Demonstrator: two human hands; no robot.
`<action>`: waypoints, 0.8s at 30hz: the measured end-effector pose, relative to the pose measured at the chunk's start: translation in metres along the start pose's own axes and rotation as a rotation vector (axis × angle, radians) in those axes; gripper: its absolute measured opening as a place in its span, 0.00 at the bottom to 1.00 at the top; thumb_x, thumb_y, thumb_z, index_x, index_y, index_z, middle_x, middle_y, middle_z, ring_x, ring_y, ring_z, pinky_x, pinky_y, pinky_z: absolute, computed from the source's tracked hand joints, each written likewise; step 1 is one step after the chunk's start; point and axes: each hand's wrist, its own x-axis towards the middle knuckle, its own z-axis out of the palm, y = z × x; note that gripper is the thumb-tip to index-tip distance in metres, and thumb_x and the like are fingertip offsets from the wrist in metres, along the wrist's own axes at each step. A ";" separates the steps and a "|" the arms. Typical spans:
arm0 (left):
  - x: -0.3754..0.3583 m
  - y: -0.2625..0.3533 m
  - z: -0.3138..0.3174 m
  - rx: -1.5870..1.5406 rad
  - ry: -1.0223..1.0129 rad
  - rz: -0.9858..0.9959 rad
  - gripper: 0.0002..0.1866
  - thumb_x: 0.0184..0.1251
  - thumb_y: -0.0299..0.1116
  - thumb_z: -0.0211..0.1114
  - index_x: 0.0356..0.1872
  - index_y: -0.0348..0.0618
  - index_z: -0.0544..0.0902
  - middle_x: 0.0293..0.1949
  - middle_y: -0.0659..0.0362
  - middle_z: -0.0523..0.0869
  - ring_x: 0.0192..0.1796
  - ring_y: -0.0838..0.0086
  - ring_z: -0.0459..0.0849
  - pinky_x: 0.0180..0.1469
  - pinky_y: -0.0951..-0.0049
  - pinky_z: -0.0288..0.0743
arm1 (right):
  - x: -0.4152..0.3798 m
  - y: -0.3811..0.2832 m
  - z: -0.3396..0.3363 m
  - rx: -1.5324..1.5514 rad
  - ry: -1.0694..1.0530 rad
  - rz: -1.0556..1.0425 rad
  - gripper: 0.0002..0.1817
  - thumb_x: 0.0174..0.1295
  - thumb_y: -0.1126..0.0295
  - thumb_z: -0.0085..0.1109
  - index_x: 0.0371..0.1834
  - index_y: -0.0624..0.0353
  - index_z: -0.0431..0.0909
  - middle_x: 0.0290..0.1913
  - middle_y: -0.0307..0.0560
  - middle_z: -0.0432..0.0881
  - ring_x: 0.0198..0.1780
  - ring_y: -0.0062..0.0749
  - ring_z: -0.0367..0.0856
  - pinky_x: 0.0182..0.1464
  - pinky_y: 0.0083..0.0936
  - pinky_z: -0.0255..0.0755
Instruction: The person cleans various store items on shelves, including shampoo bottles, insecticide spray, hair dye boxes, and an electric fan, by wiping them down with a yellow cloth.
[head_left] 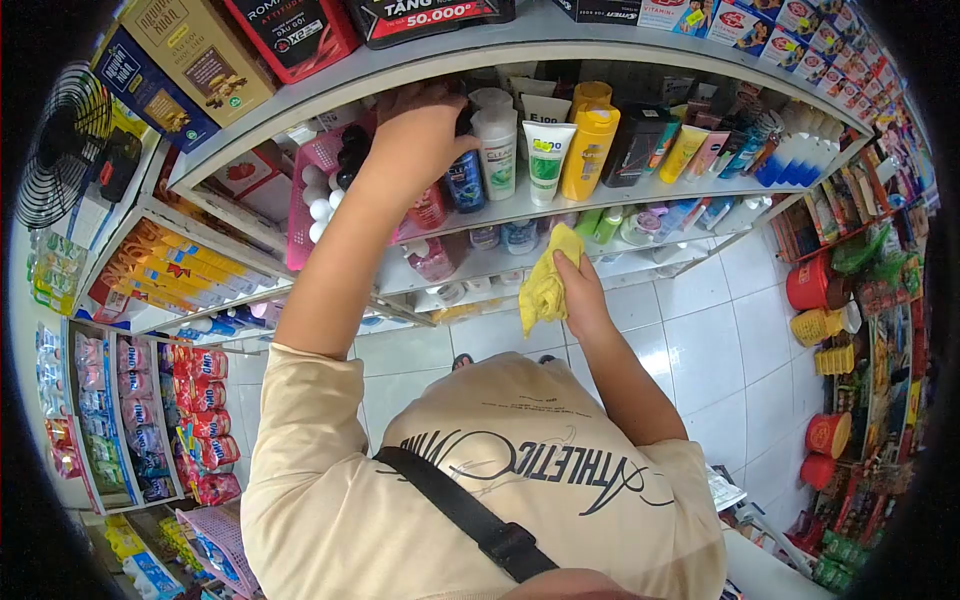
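My left hand [428, 135] reaches into the upper shelf from the left. Its thumb lies across the upper part of a blue Clear shampoo bottle [466, 183], and the fingers curl back into shadow, partly hidden. A red bottle [428, 208] stands just below the wrist. Right of the blue bottle are a white Clear bottle [498, 155], a white-and-green tube [546, 165] and a yellow bottle [590, 150]. Lower down, in front of the shelf edge, my right hand [586, 292] grips a crumpled yellow cloth [550, 280].
A pink basket [300, 215] with dark and white round-topped items sits left of my forearm. Boxes, including a red one [295, 35], line the top surface. More bottles fill the lower shelf [480, 262]. A fan [68, 140] is at far left; white floor tiles [700, 350] show below.
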 end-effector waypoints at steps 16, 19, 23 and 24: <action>0.024 0.026 0.014 0.041 -0.144 0.011 0.21 0.47 0.39 0.66 0.45 0.47 0.79 0.46 0.56 0.79 0.55 0.60 0.71 0.57 0.55 0.60 | 0.000 0.002 -0.009 0.011 0.023 -0.015 0.20 0.63 0.66 0.51 0.56 0.62 0.65 0.45 0.40 0.73 0.45 0.24 0.73 0.47 0.21 0.68; 0.024 0.025 0.018 0.056 -0.129 0.007 0.21 0.47 0.40 0.67 0.45 0.47 0.79 0.47 0.55 0.79 0.55 0.60 0.71 0.57 0.55 0.61 | 0.000 0.000 -0.008 0.021 0.025 -0.013 0.20 0.63 0.66 0.51 0.56 0.62 0.65 0.45 0.40 0.73 0.45 0.24 0.73 0.47 0.21 0.68; 0.022 0.027 0.017 0.066 -0.073 0.025 0.20 0.47 0.40 0.67 0.44 0.47 0.80 0.45 0.54 0.80 0.53 0.60 0.74 0.54 0.57 0.64 | 0.001 0.001 -0.009 0.007 0.026 -0.008 0.20 0.63 0.66 0.51 0.56 0.62 0.65 0.45 0.40 0.73 0.45 0.24 0.73 0.47 0.21 0.68; 0.024 0.027 0.014 0.056 -0.078 0.038 0.20 0.47 0.40 0.66 0.43 0.47 0.80 0.45 0.54 0.80 0.52 0.60 0.74 0.54 0.58 0.65 | 0.001 0.001 -0.009 0.003 0.028 -0.006 0.20 0.63 0.66 0.51 0.56 0.62 0.65 0.45 0.40 0.73 0.45 0.24 0.73 0.47 0.21 0.68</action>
